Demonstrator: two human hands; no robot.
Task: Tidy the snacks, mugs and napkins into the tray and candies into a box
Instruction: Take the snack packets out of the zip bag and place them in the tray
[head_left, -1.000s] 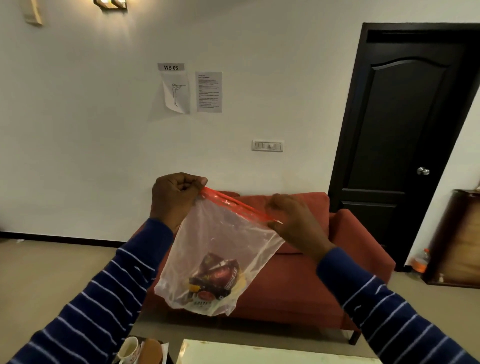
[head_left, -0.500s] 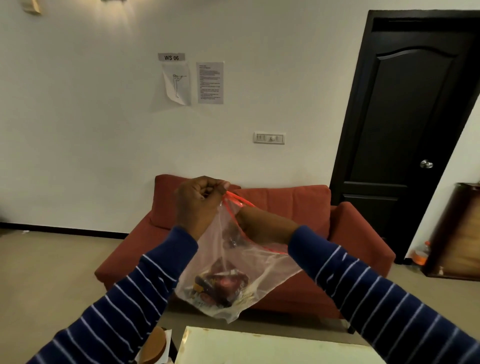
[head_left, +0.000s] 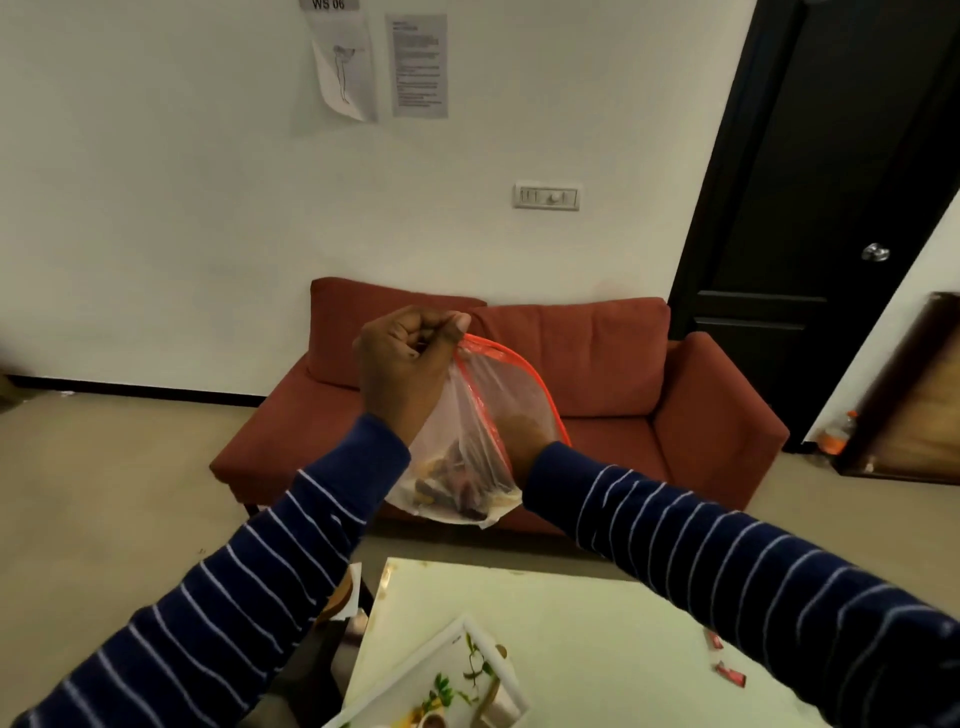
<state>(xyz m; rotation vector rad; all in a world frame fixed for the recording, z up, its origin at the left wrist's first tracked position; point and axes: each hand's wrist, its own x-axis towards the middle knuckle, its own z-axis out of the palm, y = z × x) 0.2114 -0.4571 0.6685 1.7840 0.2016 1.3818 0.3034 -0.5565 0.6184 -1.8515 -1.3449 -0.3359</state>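
A clear plastic zip bag (head_left: 511, 387) with a red rim hangs in the air in front of me, with wrapped candies (head_left: 457, 491) heaped at its bottom. My left hand (head_left: 405, 364) is shut on the bag's rim at its top left corner. My right hand (head_left: 522, 434) is down inside the bag's mouth and shows only blurred through the plastic; whether it holds anything cannot be told. A white tray (head_left: 470, 631) with a leaf pattern lies at the bottom of the view on the pale table (head_left: 587, 618). Two small red candies (head_left: 724, 662) lie on the table at the right.
A red sofa (head_left: 696, 415) stands behind the bag against the white wall. A black door (head_left: 831, 182) is at the right, beside a wooden cabinet (head_left: 914, 395) and an orange-capped bottle (head_left: 834, 434) on the floor. A napkin and a brown thing (head_left: 340, 595) show left of the table.
My right hand went from holding the bag's rim to reaching deep inside the bag. The bag and both hands dropped lower, and my view tilted down so the tray and table show.
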